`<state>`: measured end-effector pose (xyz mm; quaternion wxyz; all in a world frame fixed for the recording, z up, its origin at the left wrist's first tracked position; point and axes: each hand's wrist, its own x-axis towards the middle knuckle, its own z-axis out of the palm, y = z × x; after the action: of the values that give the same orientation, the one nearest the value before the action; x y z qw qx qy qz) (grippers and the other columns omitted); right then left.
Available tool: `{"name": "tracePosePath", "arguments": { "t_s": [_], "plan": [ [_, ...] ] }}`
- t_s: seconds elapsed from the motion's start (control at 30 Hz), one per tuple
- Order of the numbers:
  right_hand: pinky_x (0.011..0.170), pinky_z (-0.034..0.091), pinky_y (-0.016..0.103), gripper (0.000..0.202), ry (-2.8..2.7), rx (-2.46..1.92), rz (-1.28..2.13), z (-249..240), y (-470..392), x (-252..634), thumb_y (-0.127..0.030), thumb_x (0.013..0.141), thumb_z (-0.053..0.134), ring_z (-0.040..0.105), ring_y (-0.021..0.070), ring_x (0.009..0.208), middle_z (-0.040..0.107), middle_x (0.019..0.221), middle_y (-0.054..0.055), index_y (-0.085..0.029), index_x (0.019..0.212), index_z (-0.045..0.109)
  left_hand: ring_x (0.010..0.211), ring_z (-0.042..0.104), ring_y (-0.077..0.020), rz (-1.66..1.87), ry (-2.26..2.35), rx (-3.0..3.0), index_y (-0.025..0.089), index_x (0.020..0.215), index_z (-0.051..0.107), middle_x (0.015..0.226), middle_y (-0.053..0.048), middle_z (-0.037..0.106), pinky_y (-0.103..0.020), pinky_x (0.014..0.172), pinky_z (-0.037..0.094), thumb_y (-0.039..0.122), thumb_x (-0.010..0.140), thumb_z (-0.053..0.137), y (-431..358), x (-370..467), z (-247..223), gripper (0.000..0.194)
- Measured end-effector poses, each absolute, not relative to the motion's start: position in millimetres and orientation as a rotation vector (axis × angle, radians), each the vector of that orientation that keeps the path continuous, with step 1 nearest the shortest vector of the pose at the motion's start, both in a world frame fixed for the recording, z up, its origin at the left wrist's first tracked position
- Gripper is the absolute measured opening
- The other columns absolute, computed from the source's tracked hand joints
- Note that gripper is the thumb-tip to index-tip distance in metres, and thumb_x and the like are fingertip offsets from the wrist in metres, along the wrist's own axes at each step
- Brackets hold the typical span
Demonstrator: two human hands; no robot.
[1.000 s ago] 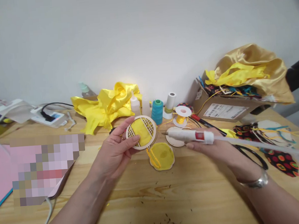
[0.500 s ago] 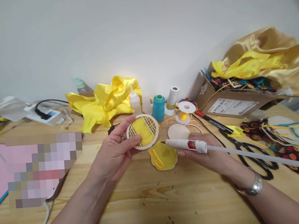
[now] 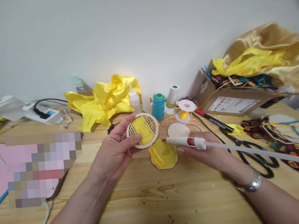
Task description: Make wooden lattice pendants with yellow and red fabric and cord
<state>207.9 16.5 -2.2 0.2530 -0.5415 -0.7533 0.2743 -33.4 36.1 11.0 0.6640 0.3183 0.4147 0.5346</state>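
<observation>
My left hand [image 3: 120, 146] pinches a round wooden frame [image 3: 153, 136] with cut lattice work at two sides and yellow fabric behind it. A yellow cord loop [image 3: 156, 157] hangs at its lower edge, over a scalloped yellow piece [image 3: 169, 156] with a pale rim that lies on the table. In my right hand [image 3: 203, 152] is a white glue gun [image 3: 178, 141], its nozzle pointing left, close to the frame's right edge. A long translucent glue stick [image 3: 244, 148] sticks out of its back. Just behind the gun lies a pale wooden disc [image 3: 178, 129].
Behind my hands stand a teal thread cone [image 3: 158, 107], a squeeze bottle [image 3: 134, 101] and a spool of yellow cord [image 3: 183, 114]. Yellow satin [image 3: 105, 101] lies left of them. On the right are a red-capped black marker [image 3: 214, 121], black scissors [image 3: 257, 159] and a cardboard box [image 3: 228, 101] of fabric.
The glue gun has shifted very slightly, its nozzle a touch to the right. My left hand and the round frame stay almost as they were.
</observation>
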Motion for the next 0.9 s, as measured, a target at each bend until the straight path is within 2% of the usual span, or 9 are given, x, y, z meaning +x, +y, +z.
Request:
{"name": "tracePosePath", "arguments": {
  "t_s": [0.27, 0.67, 0.9],
  "plan": [
    [0.043, 0.029, 0.024, 0.036, -2.006, -1.499, 0.785, -1.6, 15.8, 217.0, -0.045, 0.079, 0.061, 0.039, 0.0098, 0.050, 0.047, 0.054, -0.003, -0.019, 0.058, 0.048, 0.082, 0.068, -0.0134, 1.238, 0.930, 0.735, 0.026, 0.107, 0.066, 0.101, -0.001, 0.071, -0.020, 0.069, 0.059, 0.005, 0.070, 0.070, 36.7, -33.8, 11.0, 0.042],
    [0.045, 0.031, 0.026, 0.042, -2.045, -1.474, 0.779, -9.5, 15.3, 204.2, -0.053, 0.076, 0.062, 0.040, 0.0111, 0.050, 0.047, 0.053, -0.002, -0.021, 0.056, 0.044, 0.082, 0.068, -0.0144, 1.237, 0.947, 0.730, 0.025, 0.107, 0.066, 0.101, -0.001, 0.071, -0.019, 0.067, 0.059, 0.005, 0.069, 0.071, 37.6, -32.3, 13.5, 0.043],
    [0.046, 0.029, 0.025, 0.040, -2.028, -1.486, 0.712, -4.9, 15.7, 207.9, -0.050, 0.078, 0.061, 0.040, 0.0107, 0.050, 0.046, 0.053, -0.003, -0.020, 0.056, 0.046, 0.081, 0.068, -0.0159, 1.241, 0.954, 0.718, 0.025, 0.107, 0.066, 0.100, -0.002, 0.070, -0.023, 0.065, 0.060, 0.005, 0.067, 0.072, 38.4, -33.1, 13.6, 0.045]
  ]
}}
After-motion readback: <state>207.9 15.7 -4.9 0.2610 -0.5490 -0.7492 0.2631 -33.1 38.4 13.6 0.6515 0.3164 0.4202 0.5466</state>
